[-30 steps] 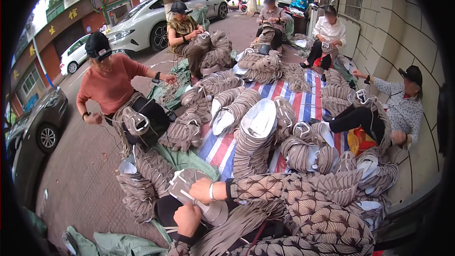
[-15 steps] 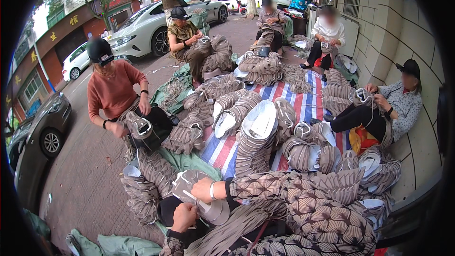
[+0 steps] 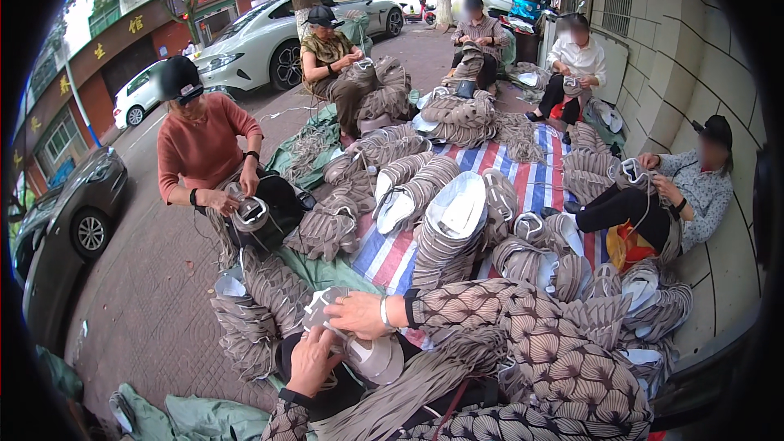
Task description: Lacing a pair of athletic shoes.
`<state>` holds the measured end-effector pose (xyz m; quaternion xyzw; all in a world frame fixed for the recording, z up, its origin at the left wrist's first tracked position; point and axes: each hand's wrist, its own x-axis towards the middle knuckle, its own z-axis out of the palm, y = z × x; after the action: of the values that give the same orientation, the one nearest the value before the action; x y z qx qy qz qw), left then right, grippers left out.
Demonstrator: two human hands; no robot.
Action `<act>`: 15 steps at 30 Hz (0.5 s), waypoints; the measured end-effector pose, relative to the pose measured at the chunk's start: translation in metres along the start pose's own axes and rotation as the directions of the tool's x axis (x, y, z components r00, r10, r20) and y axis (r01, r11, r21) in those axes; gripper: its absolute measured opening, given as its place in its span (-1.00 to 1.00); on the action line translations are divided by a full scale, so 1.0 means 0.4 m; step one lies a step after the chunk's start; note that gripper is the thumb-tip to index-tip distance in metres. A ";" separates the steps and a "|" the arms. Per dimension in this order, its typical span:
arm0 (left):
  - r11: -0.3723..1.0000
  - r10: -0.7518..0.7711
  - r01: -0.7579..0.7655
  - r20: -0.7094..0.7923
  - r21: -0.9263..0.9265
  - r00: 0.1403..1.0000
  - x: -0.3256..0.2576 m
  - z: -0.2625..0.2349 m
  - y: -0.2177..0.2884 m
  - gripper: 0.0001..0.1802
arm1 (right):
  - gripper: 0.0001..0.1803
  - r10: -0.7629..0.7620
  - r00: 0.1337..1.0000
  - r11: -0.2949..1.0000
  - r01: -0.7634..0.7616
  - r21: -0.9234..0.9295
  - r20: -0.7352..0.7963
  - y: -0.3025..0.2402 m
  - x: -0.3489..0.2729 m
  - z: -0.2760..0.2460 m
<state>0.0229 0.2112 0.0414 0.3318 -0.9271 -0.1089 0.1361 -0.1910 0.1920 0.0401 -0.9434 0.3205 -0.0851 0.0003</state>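
Note:
A taupe shoe upper point(image 3: 377, 362) with pale trim lies across my lap. My right hand point(image 3: 359, 315), with a silver bangle at its wrist, grips the upper's far part from above. My left hand point(image 3: 314, 362) is closed with its fingertips at the upper's lacing edge, close to my right fingers. Whether a lace end sits between those fingertips is too small to make out. A long bunch of taupe shoelaces point(image 3: 408, 392) drapes over my lap beside the upper, under my patterned right sleeve.
Nested stacks of shoe uppers point(image 3: 249, 331) stand left of my lap, with more stacks point(image 3: 449, 233) ahead on a striped sheet point(image 3: 384, 257). Several co-workers sit around it handling uppers. One in a pink sweater point(image 3: 204, 143) is at the left. A wall point(image 3: 694, 57) runs along the right; cars are parked left.
My left hand has risen from below the upper to its lacing edge and now meets it. My right hand has shifted slightly right. The pink-sweatered person's hand has come in to their upper.

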 end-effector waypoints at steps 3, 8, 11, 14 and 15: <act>0.998 0.058 -0.058 -0.012 0.010 0.998 0.004 0.000 -0.008 -0.52 | -0.56 0.011 0.995 0.999 -0.015 0.043 0.102 0.014 0.004 -0.005; 0.993 -0.006 0.014 0.068 -0.121 0.998 -0.014 0.014 -0.006 -0.56 | -0.59 -0.061 0.990 0.998 0.056 0.039 0.127 0.013 0.013 -0.012; 0.986 -0.066 0.088 0.152 -0.143 0.986 -0.013 0.007 -0.006 -0.58 | -0.64 -0.080 0.985 0.994 0.067 0.091 0.153 0.000 0.018 -0.021; 0.987 -0.005 0.040 0.217 -0.156 0.976 0.006 0.011 -0.037 -0.58 | -0.64 -0.103 0.981 0.985 0.077 0.153 0.165 0.012 0.018 -0.026; 0.986 0.036 0.002 0.220 -0.169 0.975 -0.015 0.002 -0.044 -0.59 | -0.64 -0.143 0.978 0.977 0.115 0.180 0.153 0.001 0.037 -0.024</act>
<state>0.0375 0.2016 0.0345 0.2971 -0.9267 -0.2220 0.0601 -0.1814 0.1833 0.0517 -0.9626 0.2487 -0.0338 0.1020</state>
